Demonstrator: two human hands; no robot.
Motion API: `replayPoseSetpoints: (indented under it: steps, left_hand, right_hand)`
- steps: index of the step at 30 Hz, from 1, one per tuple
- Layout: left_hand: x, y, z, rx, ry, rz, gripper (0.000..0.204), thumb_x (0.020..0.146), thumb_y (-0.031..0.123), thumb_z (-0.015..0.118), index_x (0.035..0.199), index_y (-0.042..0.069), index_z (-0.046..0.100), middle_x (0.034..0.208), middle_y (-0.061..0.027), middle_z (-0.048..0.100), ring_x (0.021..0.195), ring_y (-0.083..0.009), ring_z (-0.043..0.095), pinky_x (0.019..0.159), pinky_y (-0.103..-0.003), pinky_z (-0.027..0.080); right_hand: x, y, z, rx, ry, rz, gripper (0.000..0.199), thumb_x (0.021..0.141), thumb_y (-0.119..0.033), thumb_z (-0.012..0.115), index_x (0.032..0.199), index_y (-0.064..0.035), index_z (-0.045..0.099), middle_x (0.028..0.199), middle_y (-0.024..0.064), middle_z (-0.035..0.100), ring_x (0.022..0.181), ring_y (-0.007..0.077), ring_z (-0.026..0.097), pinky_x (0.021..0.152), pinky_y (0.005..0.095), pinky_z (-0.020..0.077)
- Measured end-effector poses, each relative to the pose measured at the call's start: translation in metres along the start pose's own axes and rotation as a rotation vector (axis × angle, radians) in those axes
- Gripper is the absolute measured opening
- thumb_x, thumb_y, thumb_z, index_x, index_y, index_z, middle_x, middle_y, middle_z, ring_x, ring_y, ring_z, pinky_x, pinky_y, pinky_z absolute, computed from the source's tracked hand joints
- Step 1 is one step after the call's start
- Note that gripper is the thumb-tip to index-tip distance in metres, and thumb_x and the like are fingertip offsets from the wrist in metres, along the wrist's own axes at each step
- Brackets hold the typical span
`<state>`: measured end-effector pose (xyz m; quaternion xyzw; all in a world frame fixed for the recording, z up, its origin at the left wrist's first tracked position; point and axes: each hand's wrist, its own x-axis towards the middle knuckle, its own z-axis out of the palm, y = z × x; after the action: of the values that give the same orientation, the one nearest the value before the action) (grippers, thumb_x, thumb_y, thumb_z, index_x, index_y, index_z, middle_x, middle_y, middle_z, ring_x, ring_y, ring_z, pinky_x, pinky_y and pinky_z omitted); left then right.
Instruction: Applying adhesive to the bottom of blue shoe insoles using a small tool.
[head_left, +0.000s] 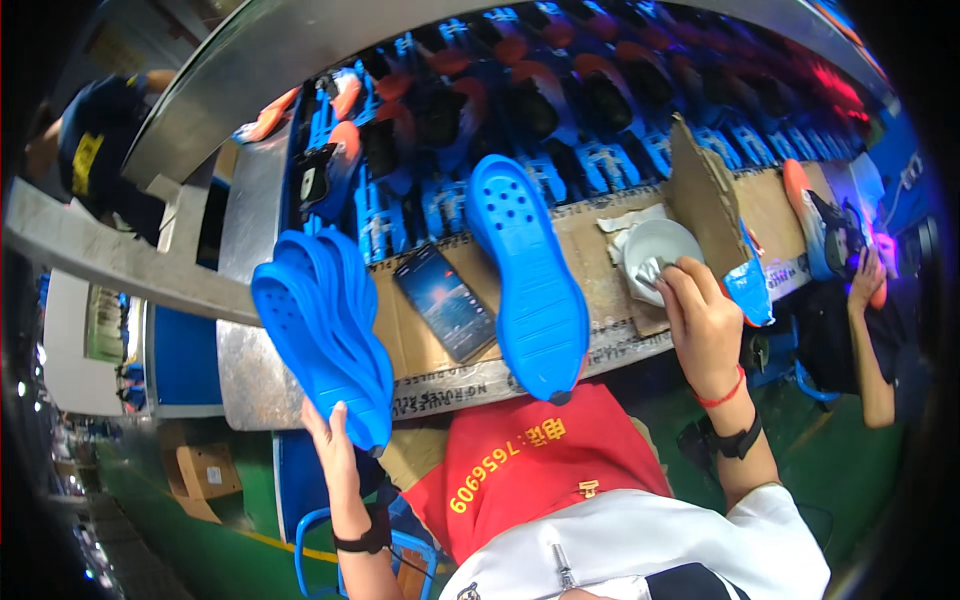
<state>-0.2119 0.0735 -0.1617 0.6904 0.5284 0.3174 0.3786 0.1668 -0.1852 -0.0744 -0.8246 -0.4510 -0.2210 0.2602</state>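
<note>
A stack of blue soles [325,335], smooth moulded foam with rounded toes and dimpled faces, stands fanned on edge at the left rim of the surface [240,375], a dull metal bench partly covered by flattened brown cardboard [600,270]. The left hand [335,440] reaches up from below with the wrist bent back, palm and fingers pressed flat against the heel end of the stack, holding it from underneath. Just beside the stack lies a dark phone [447,302] with a glossy lit screen, and next to that a single blue sole [530,280], long and oval, lying flat with its heel overhanging the near edge. The right hand [700,310] is curled down at the rim of a shallow white bowl [655,248], its fingertips pinched on a crumpled grey-white rag [648,272]. A stiff cardboard flap [703,200] stands upright behind the bowl. Beyond the cardboard, a conveyor carries rows of blue racks [600,160] with dark and orange shoe parts.
</note>
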Motion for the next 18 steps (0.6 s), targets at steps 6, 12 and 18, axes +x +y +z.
replayPoseSetpoints:
  steps: [6, 12, 18]
  left_hand:
    - [-0.004, 0.034, -0.008, 0.338, 0.127, 0.138, 0.028, 0.102, 0.022, 0.049, 0.116, -0.003, 0.048, 0.093, -0.0138, 0.051, 0.082, -0.0221, 0.051, 0.078, -0.034, 0.044]
    - [0.008, 0.044, -0.036, 0.343, 0.108, 0.106, 0.019, 0.103, 0.018, 0.047, 0.110, 0.000, 0.047, 0.091, -0.0112, 0.056, 0.081, -0.0177, 0.054, 0.077, -0.033, 0.046]
    - [-0.001, 0.087, -0.059, -0.445, -0.109, -0.365, 0.032, 0.098, 0.015, 0.056, 0.123, -0.004, 0.053, 0.112, -0.0128, 0.064, 0.099, -0.0173, 0.064, 0.086, -0.031, 0.051]
  right_hand:
    - [0.009, 0.024, 0.018, -0.136, -0.131, 0.071, 0.009, 0.083, -0.013, 0.066, 0.088, -0.0073, 0.062, 0.095, 0.0106, 0.063, 0.065, 0.0318, 0.065, 0.055, 0.0392, 0.0523]
    - [0.012, 0.032, 0.030, -0.122, -0.253, 0.014, 0.008, 0.084, -0.016, 0.065, 0.087, -0.0085, 0.065, 0.090, 0.0091, 0.063, 0.066, 0.0316, 0.066, 0.057, 0.0405, 0.0533]
    - [0.011, 0.036, 0.032, -0.094, -0.269, -0.014, 0.008, 0.083, -0.016, 0.067, 0.084, -0.0089, 0.065, 0.086, 0.0085, 0.063, 0.065, 0.0324, 0.065, 0.057, 0.0410, 0.0532]
